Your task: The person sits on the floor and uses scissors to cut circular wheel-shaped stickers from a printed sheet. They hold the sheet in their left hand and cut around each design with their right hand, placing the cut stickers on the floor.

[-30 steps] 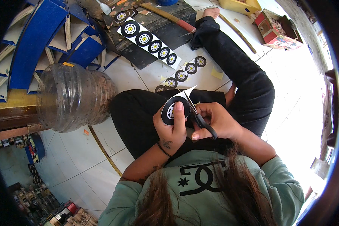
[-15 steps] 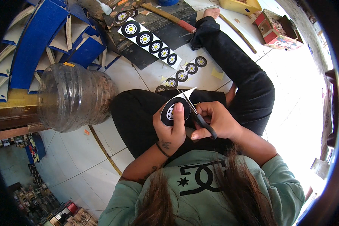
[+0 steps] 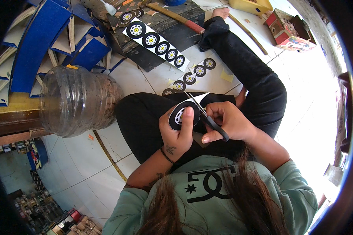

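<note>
Big clear plastic jug [image 3: 76, 102] lies on the white tiled floor [image 3: 78, 156] at the person's left, tight against the knee; bare tile opens below it. Ahead, a paper strip of printed wheels [image 3: 156, 44] crosses a dark board [image 3: 176, 33], with cut-out wheel discs [image 3: 195, 74] scattered near the lap. Over the lap, left hand [image 3: 177, 133] pinches a printed wheel cutout [image 3: 181, 113], black tyre, white hub, yellow centre. Right hand [image 3: 227, 122] grips black-handled scissors [image 3: 206, 115], blades at the paper's edge.

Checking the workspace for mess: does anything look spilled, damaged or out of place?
Nothing damaged. Paper offcuts and cut-out wheels lie scattered on the floor, and a big plastic jug lies on its side.
</note>
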Demonstrator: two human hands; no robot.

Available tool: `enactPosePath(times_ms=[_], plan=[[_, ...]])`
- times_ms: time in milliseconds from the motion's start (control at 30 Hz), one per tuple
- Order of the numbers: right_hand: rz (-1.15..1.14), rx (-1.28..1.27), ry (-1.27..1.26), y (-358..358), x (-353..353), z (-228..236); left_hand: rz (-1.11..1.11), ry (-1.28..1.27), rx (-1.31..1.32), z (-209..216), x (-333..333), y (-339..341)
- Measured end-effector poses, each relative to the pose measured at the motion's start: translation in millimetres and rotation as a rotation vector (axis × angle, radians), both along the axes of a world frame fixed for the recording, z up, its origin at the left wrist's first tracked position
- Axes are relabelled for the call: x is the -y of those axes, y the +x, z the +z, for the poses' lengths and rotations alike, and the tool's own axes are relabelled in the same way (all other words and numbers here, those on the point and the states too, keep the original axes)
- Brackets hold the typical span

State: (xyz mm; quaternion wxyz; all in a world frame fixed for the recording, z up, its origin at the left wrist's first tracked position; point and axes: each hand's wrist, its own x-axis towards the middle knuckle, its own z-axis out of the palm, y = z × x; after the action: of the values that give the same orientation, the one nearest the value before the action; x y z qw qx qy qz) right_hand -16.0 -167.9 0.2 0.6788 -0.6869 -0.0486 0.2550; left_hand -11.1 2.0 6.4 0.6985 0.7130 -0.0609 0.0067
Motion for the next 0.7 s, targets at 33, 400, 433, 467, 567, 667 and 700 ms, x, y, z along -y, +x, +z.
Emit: enactPosePath(times_ms=[33, 400, 433, 467, 567, 667, 700], plan=[[0.003, -0.022, 0.002, 1, 0, 0, -0.005, 0.002, -0.012, 0, 0, 0], [0.065, -0.005, -0.073, 8, 12, 15, -0.099, -0.028, -0.034, 5, -4, 0], [0.078, 0.010, -0.106, 9, 13, 16, -0.106, -0.033, -0.041, 6, -4, 0], [0.093, 0.033, -0.134, 10, 14, 18, -0.112, -0.039, -0.048, 6, -5, 0], [0.119, 0.089, -0.198, 11, 17, 20, -0.123, -0.052, -0.060, 7, -5, -1], [0.124, 0.114, -0.209, 11, 18, 20, -0.154, -0.052, -0.070, 8, -7, 0], [0.123, 0.118, -0.206, 11, 18, 20, -0.162, -0.055, -0.079, 8, -8, 0]])
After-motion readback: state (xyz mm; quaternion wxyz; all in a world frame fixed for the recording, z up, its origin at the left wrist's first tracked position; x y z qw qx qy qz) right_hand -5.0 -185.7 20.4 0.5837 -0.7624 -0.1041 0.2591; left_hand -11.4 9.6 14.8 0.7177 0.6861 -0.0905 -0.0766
